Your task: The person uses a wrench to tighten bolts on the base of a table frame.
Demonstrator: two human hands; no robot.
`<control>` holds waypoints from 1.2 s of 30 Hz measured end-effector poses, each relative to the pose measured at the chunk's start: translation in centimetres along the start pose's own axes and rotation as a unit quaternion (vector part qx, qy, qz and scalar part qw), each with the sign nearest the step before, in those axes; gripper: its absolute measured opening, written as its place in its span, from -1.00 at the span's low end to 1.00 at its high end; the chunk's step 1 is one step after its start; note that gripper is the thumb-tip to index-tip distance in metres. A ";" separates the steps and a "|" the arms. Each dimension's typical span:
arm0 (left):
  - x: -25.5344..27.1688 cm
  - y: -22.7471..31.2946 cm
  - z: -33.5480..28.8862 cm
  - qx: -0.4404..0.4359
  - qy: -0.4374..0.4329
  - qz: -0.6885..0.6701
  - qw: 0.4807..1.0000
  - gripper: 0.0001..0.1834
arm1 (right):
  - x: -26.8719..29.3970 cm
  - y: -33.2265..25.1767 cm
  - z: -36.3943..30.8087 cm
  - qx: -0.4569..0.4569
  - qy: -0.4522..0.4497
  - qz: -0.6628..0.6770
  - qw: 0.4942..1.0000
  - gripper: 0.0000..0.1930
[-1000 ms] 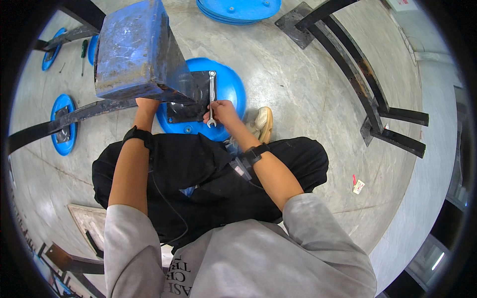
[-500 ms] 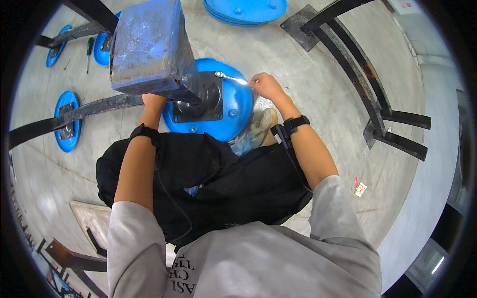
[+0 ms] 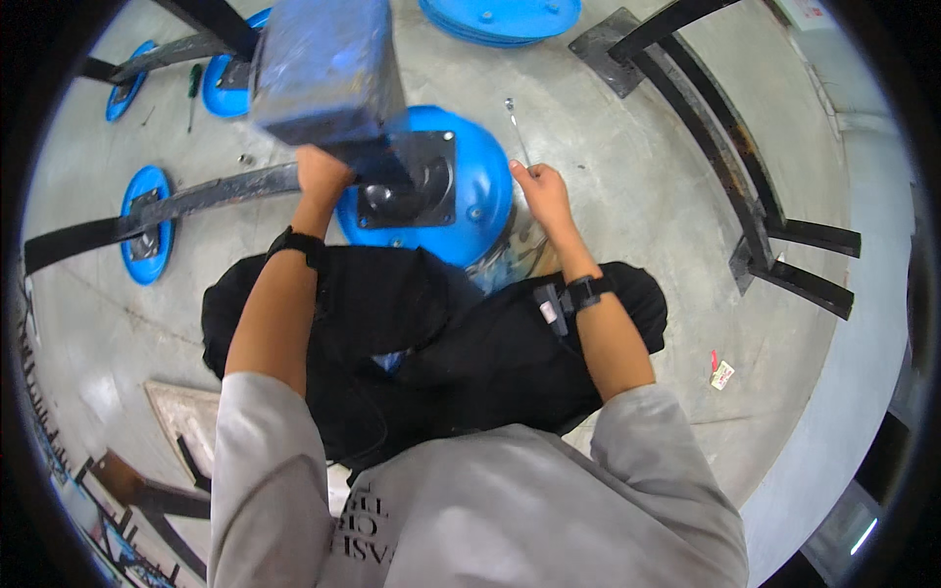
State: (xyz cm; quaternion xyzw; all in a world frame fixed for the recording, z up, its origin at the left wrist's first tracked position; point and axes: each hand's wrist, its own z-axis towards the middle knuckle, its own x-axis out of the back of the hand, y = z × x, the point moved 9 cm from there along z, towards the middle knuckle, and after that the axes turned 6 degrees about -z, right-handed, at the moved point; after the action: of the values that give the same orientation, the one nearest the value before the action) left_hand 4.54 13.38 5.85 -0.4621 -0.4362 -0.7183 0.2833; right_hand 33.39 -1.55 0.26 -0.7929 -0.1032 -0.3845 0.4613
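Observation:
My right hand (image 3: pixel 545 198) is closed around the lower end of a slim silver wrench (image 3: pixel 519 132), whose head points away from me, over the floor beside a round blue plate (image 3: pixel 477 186). A square black metal flange (image 3: pixel 431 169) lies on the plate, with bolts near its corners. A thick post with a scuffed blue end (image 3: pixel 323 64) rises from the flange toward me and looks blurred. My left hand (image 3: pixel 323 174) is closed on a black metal bar (image 3: pixel 230 188) near the post; its fingertips are hidden.
More blue plates with black flanges (image 3: pixel 147 225) stand at the left, joined to black bars. A screwdriver (image 3: pixel 193 96) lies on the floor there. Stacked blue plates (image 3: pixel 505 22) lie at the far side. A black metal frame (image 3: pixel 701 142) stands to the right, near a small tag (image 3: pixel 722 374).
The wrench has come off the flange's far bolt and swung to point away from me. My left hand shows more from behind the post. The whole view has shifted slightly.

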 end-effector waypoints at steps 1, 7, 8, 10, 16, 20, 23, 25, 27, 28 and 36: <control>1.3 1.0 -0.2 0.010 0.020 -0.078 0.997 -0.74 | -0.1 -0.8 -0.2 0.000 -0.028 -0.049 0.998 -0.53; 3.6 4.2 -1.7 -0.092 -0.089 -0.148 0.981 -0.50 | -0.2 -0.1 1.2 -0.064 -0.060 -0.215 0.973 -0.65; 3.7 3.9 -1.8 -0.094 -0.091 -0.142 0.981 -0.50 | -0.6 0.0 1.1 -0.064 -0.061 -0.208 0.974 -0.65; 2.1 4.1 -2.3 -0.153 -0.144 0.074 0.975 -0.50 | -2.0 -0.2 1.1 -0.026 -0.099 -0.239 0.966 -0.69; 1.1 4.6 -1.3 -0.223 -0.127 -0.021 0.966 -0.57 | -3.5 0.3 1.4 0.006 -0.112 -0.205 0.972 -0.72; -0.3 3.3 -0.7 -0.173 -0.185 0.066 0.965 -0.60 | -4.6 1.3 0.6 -0.059 -0.205 -0.184 0.959 -0.70; -0.9 2.6 0.0 -0.106 -0.253 0.062 0.960 -0.60 | -5.0 1.5 1.0 -0.058 -0.218 -0.151 0.962 -0.70; 1.2 5.1 -0.5 -0.213 -0.161 0.044 0.963 -0.55 | -5.3 1.2 1.2 -0.058 -0.162 -0.147 0.974 -0.79; 1.8 5.9 -0.5 -0.234 -0.138 0.035 0.962 -0.54 | -5.7 1.0 1.3 -0.051 -0.203 -0.122 0.970 -0.78; 1.2 5.1 -0.4 -0.190 -0.183 0.059 0.963 -0.53 | -6.2 0.6 1.0 -0.038 -0.245 -0.097 0.964 -0.77; 2.0 4.9 -0.8 -0.226 -0.129 0.003 0.966 -0.58 | -3.9 1.5 2.6 -0.041 -0.117 0.003 0.992 -0.61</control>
State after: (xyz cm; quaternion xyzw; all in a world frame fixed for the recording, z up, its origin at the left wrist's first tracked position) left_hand 7.37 10.43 9.33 -0.6040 -0.2939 -0.7318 0.1157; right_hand 32.86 0.52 -4.17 -0.8510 -0.1385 -0.2914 0.4145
